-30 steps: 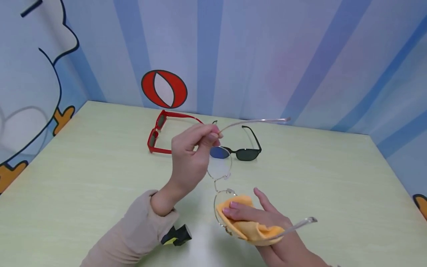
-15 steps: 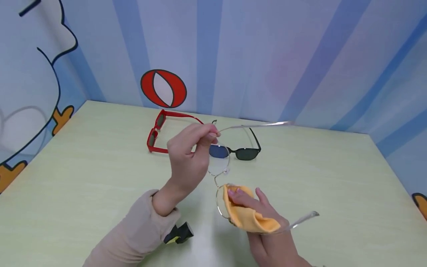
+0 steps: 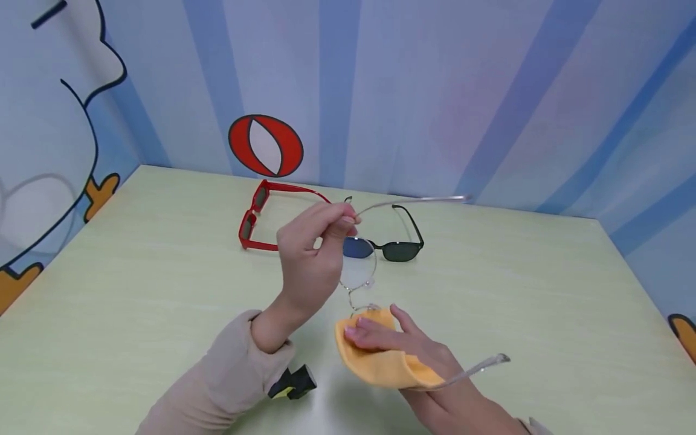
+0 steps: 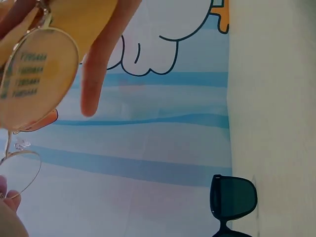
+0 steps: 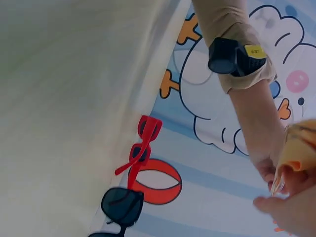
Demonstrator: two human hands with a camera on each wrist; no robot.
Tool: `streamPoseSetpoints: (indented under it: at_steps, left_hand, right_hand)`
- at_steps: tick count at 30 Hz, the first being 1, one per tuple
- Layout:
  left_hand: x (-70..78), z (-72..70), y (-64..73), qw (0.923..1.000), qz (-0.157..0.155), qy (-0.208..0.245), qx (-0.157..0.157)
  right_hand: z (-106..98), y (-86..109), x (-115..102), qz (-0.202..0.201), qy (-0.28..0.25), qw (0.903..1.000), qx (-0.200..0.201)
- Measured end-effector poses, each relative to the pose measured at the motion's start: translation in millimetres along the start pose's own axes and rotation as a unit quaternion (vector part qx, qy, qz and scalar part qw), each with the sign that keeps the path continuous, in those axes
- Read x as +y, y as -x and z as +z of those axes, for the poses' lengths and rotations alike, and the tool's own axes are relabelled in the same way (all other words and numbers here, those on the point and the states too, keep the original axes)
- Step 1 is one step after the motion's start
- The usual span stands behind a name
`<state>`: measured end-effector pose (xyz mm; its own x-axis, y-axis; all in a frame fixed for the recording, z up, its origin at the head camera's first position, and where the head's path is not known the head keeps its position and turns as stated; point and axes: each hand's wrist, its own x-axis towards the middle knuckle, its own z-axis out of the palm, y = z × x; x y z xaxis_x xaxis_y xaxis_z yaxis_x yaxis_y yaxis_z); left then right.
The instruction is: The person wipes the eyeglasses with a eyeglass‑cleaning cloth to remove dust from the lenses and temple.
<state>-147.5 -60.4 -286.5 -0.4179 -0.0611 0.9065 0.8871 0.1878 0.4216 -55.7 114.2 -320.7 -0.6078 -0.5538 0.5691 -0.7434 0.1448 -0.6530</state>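
Wire-rimmed eyeglasses (image 3: pixel 415 200) with clear lenses are held up over the table, one lens above the other. My left hand (image 3: pixel 312 248) pinches them by the hinge end of the upper lens. Around the lower lens my right hand (image 3: pixel 435 359) holds a yellow cloth (image 3: pixel 375 370), its fingers pressing into the fold. Most of that lens is hidden from the head camera. In the left wrist view the lower lens (image 4: pixel 39 79) shows small printed characters, with the cloth behind it. The lower temple (image 3: pixel 481 366) sticks out past the right hand.
Red sunglasses (image 3: pixel 244 232) and black sunglasses (image 3: pixel 401 251) lie behind the hands on the pale table (image 3: pixel 544 290), with their temples unfolded. A patterned blue backdrop (image 3: pixel 413 90) rises at the table's rear edge. A black wrist device (image 3: pixel 293 382) sits at the left cuff.
The right hand shifted the cloth slightly right and up, then back left and down, so it now covers more of the lower lens. The left hand stays nearly still.
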Motion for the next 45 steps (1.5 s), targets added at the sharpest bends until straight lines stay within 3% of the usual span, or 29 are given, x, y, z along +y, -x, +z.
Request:
streamPoseSetpoints:
  at_steps: [4, 9, 12, 14, 17, 19, 21, 22, 25, 28, 30, 31, 35, 36, 37, 38, 42, 45]
  left_hand:
    - [-3.0, 1.3, 2.8, 0.9999, 0.001, -0.016, -0.002]
    - [-4.4, -3.9, -0.8, 0.9994, 0.008, -0.03, 0.012]
    - [-4.4, -4.1, -0.5, 0.9997, 0.004, -0.024, 0.005]
    - [-3.7, -2.4, 0.9, 0.9998, 0.003, -0.017, -0.006]
    - [-2.5, 0.4, 2.8, 0.9999, 0.002, -0.007, -0.014]
    - [-1.6, 1.2, 3.5, 0.9999, 0.004, -0.005, -0.015]
    - [-1.0, 1.0, 3.9, 0.9999, 0.004, -0.006, -0.014]
    - [-0.5, 0.4, 3.5, 0.9999, 0.004, -0.008, -0.012]
    - [-0.5, -2.3, 2.4, 0.9999, 0.008, -0.014, -0.006]
    - [-0.6, -4.4, 0.7, 0.9999, 0.011, -0.012, -0.004]
    - [-0.1, -3.6, 0.2, 0.9999, 0.013, -0.006, -0.007]
    - [0.3, -2.6, 0.5, 0.9998, 0.016, -0.001, -0.013]
    - [3.8, 3.2, 4.1, 0.9986, 0.036, 0.01, -0.039]
    - [4.4, 4.1, 5.1, 0.9981, 0.041, 0.01, -0.045]
    - [5.5, 4.7, 5.5, 0.9977, 0.046, 0.009, -0.049]
    - [6.3, 4.7, 5.4, 0.9975, 0.05, 0.006, -0.049]
    - [6.3, 0.1, 1.1, 0.9987, 0.047, -0.005, -0.022]
    - [3.6, -4.6, -2.5, 0.9993, 0.035, -0.012, 0.004]
  right_hand:
    - [5, 0.4, -3, 0.04, 0.011, 0.9988, 0.025]
    - [-1, 2.7, 0, 0.048, 0.014, 0.9985, -0.022]
    - [-6, 3.3, 2, 0.028, 0.035, 0.9975, -0.054]
    - [-7, 1.3, 3, 0.0, 0.056, 0.997, -0.053]
    - [-5, -3.7, 3, -0.047, 0.094, 0.994, -0.031]
    - [-2, -6.4, 4, -0.071, 0.092, 0.9932, -0.01]
    - [-1, -6.0, 4, -0.069, 0.084, 0.9941, -0.004]
    - [-1, -4.8, 3, -0.064, 0.075, 0.9951, -0.007]
    - [-4, 0.7, 1, 0.003, 0.034, 0.9984, -0.045]
    - [-10, 5.0, -1, 0.064, -0.012, 0.9952, -0.073]
    - [-13, 5.5, 2, 0.044, -0.023, 0.9954, -0.082]
    - [-13, 5.1, 1, 0.082, -0.051, 0.9913, -0.089]
    - [-11, 2.7, 11, -0.02, 0.026, 0.9906, -0.133]
    - [-10, 2.6, 13, -0.037, 0.042, 0.9891, -0.136]
    - [-9, 3.6, 14, -0.026, 0.025, 0.9898, -0.138]
    - [-9, 4.7, 16, -0.08, 0.053, 0.9884, -0.118]
    - [-6, 9.8, 14, -0.04, 0.013, 0.9983, -0.039]
    - [-9, 13.4, 11, -0.017, 0.037, 0.9989, -0.021]
